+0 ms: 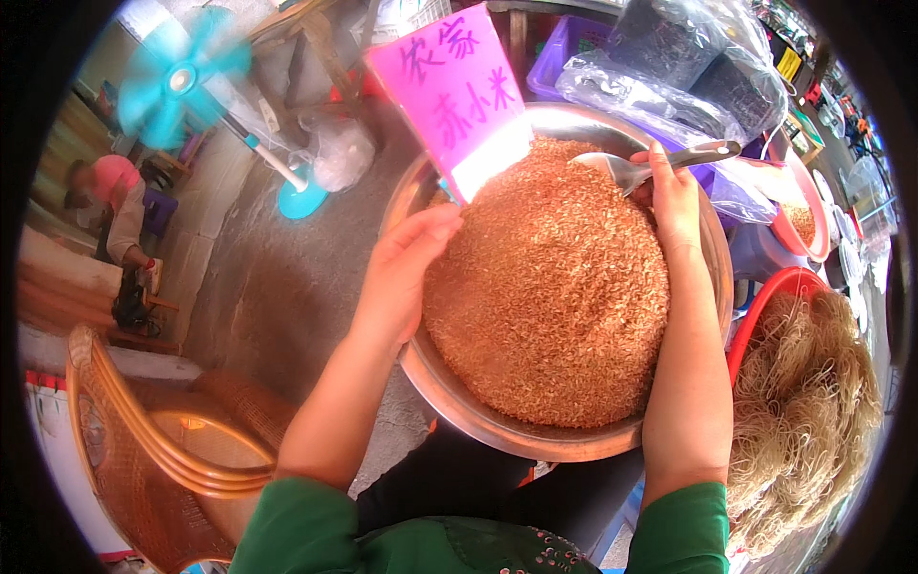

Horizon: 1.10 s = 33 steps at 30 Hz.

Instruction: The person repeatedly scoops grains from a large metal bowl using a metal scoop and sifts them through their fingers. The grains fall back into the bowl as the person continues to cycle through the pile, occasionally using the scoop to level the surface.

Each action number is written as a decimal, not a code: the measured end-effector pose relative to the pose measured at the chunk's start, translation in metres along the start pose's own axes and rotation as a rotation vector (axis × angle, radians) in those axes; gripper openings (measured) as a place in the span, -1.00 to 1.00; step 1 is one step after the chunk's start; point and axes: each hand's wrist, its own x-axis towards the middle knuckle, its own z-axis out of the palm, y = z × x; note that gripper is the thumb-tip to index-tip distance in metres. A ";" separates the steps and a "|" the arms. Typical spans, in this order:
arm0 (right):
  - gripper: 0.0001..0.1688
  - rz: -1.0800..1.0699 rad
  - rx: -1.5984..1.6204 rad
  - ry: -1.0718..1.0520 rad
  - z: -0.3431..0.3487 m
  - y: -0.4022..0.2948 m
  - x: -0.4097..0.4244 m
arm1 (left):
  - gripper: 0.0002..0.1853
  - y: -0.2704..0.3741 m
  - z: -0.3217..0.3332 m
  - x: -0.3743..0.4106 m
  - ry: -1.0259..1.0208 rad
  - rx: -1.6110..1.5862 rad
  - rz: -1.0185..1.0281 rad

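A wide metal basin (531, 450) is heaped with reddish-brown grain (559, 287). On its far right side, my right hand (667, 186) grips a metal scoop (631, 171) with a dark handle, its bowl resting at the grain's edge. A pink sign (455, 93) with handwritten characters stands tilted at the basin's far left. Close to that sign's lower corner, my left hand (412, 265) is over the left rim, fingers close together; whether it touches the sign's corner or holds anything is unclear.
Dried noodle-like strands (803, 416) fill a red basin (771, 305) at right. Plastic-covered goods (674, 64) and a purple crate (563, 50) lie beyond. A turquoise fan (183, 79) spins at upper left. A rattan chair (172, 459) stands at lower left; a person (115, 186) is farther off.
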 end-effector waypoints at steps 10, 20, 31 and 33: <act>-0.58 -0.037 -0.004 0.001 0.002 0.003 0.000 | -0.47 -0.005 0.008 0.005 -0.091 0.318 -0.266; -0.58 -0.017 -0.009 0.009 0.003 0.001 -0.001 | -0.70 -0.015 0.048 0.015 -0.469 0.311 -0.333; -0.58 -0.030 0.005 -0.017 0.004 -0.002 -0.004 | -0.62 0.011 0.079 -0.003 -0.109 -0.992 -0.495; -0.58 -0.024 0.029 -0.013 0.005 -0.002 -0.004 | -0.65 0.004 0.071 -0.007 -0.208 -1.190 -0.444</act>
